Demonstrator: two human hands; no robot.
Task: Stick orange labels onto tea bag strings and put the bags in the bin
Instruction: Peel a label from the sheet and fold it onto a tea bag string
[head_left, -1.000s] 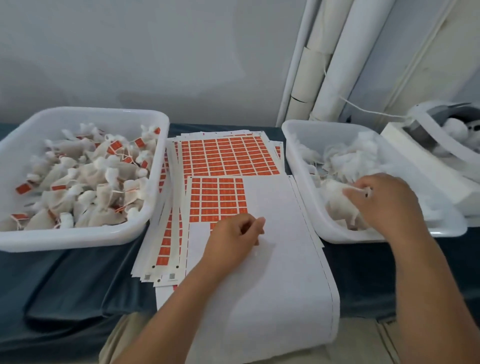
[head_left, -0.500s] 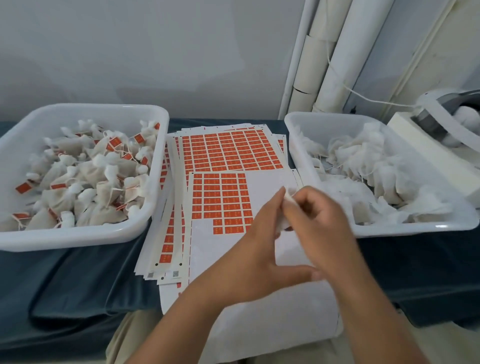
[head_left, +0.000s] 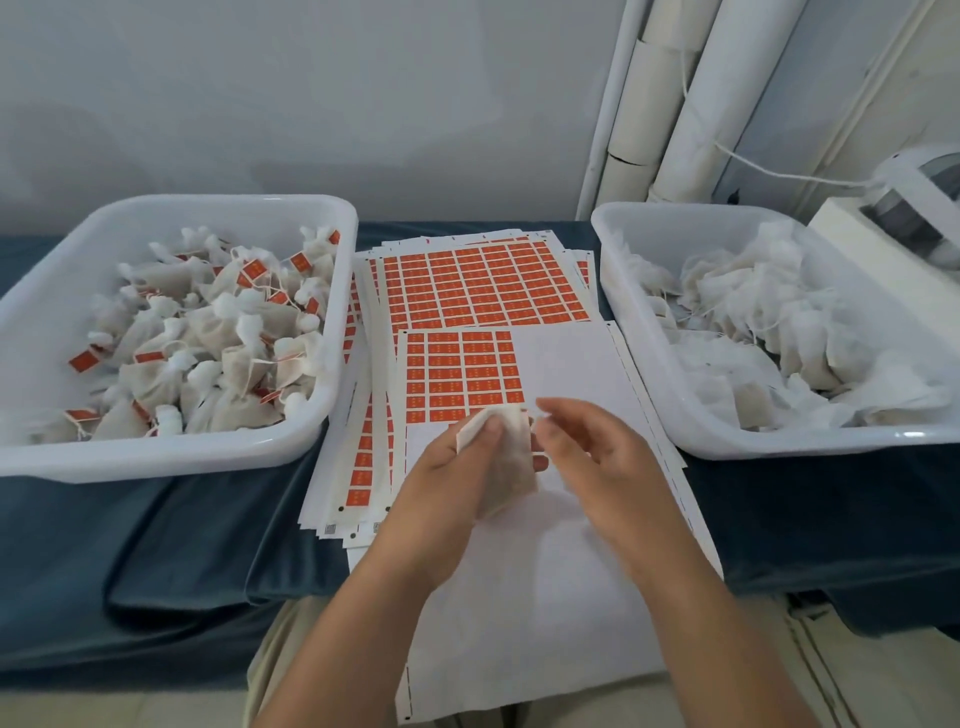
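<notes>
My left hand (head_left: 447, 493) grips a white tea bag (head_left: 508, 467) over the bare part of the top label sheet (head_left: 462, 374), which has orange labels left only in its upper left. My right hand (head_left: 597, 457) hovers just right of the bag, its fingers loosely spread and their tips at the bag's upper right edge. No string shows between them. The left white bin (head_left: 182, 452) holds several tea bags with orange labels. The right white bin (head_left: 779, 441) holds unlabelled bags.
A fanned stack of full orange label sheets (head_left: 478, 286) lies between the bins on the dark blue cloth (head_left: 156, 545). A white machine (head_left: 909, 218) stands at the far right. White rolls (head_left: 675, 104) lean against the back wall.
My right hand took a tea bag out of the right bin and carried it to the middle. My left hand left the label sheet and took hold of the bag.
</notes>
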